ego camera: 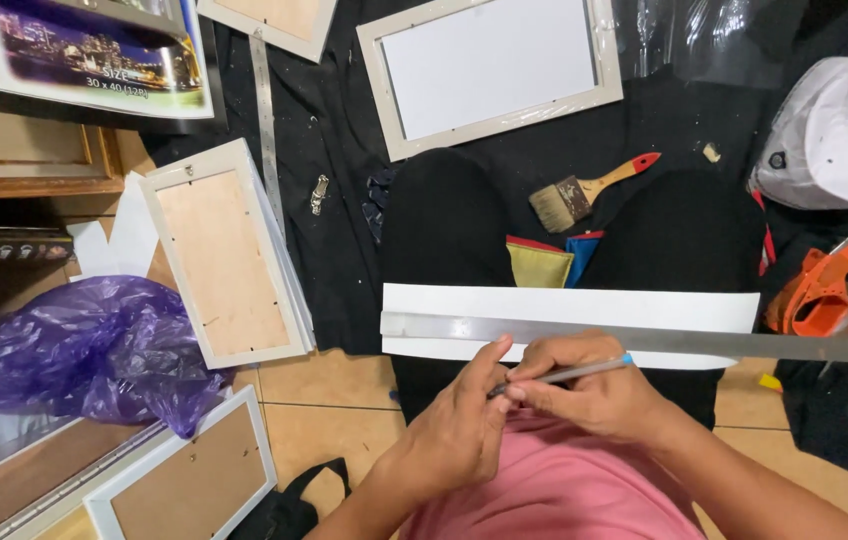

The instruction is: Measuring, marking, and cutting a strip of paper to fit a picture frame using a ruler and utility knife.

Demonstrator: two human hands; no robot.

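Pen (569, 373), thin grey with a blue cap, sits at centre-low: my right hand (594, 392) is pinched closed around it, my left hand (459, 430) curled with fingertips touching its tip, both just below the one long steel ruler (644, 337) lying across one white card strip (564, 305) on my lap. Outward: one red-handled bristle brush (589, 193) at 12, one orange tape dispenser (819, 292) at 3, one crinkled purple plastic bag (94, 350) at 9. Four pale frames around 9–12, three backs-up; glossy night-skyline print (94, 50) with a white label strip at 10.
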